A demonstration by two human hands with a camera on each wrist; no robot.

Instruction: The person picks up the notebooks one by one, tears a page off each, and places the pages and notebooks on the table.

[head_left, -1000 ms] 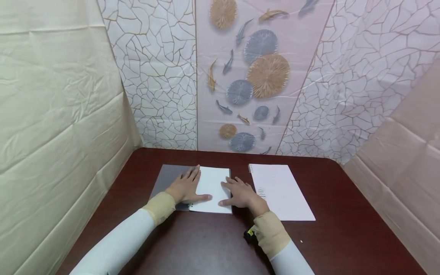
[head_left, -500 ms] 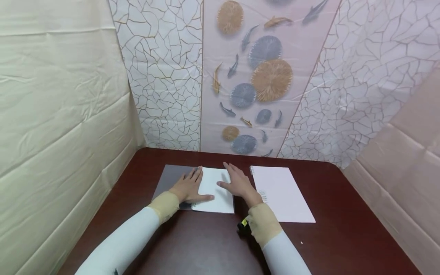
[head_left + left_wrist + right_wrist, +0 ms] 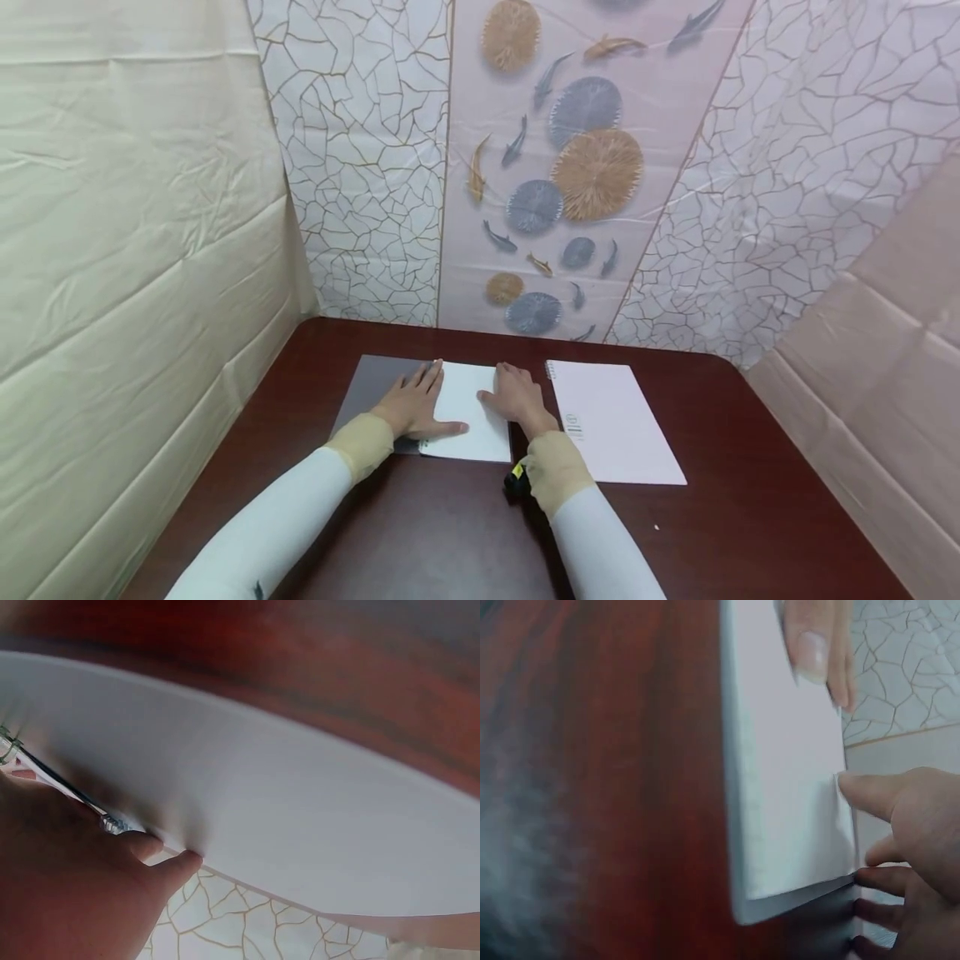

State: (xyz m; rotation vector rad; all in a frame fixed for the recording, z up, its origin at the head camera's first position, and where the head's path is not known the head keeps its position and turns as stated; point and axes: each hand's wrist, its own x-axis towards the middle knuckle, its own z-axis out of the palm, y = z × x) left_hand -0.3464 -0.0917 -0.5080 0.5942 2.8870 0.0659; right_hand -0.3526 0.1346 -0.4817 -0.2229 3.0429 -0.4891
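Observation:
A spiral notebook lies open on the table, its dark grey cover [image 3: 367, 385] to the left and a blank white page [image 3: 468, 400] to the right. My left hand [image 3: 411, 408] rests spread across the binding, its thumb reaching onto the page. At the notebook's right edge is my right hand [image 3: 517, 397]. In the right wrist view that hand's thumb [image 3: 866, 793] touches the page near its edge, while the other fingers [image 3: 885, 879] lie along the edge and corner. Whether any finger is under the sheet is hidden.
A second spiral pad [image 3: 622, 425] with a whitish cover lies to the right of the notebook. A small black item with a yellow mark [image 3: 516, 482] sits beside my right wrist. The dark red table [image 3: 450, 533] is bordered by fabric-covered walls.
My right hand lifted off the page, then came down again at the notebook's right edge with its fingers drawn in. The left hand stays on the binding. The head view shifted slightly.

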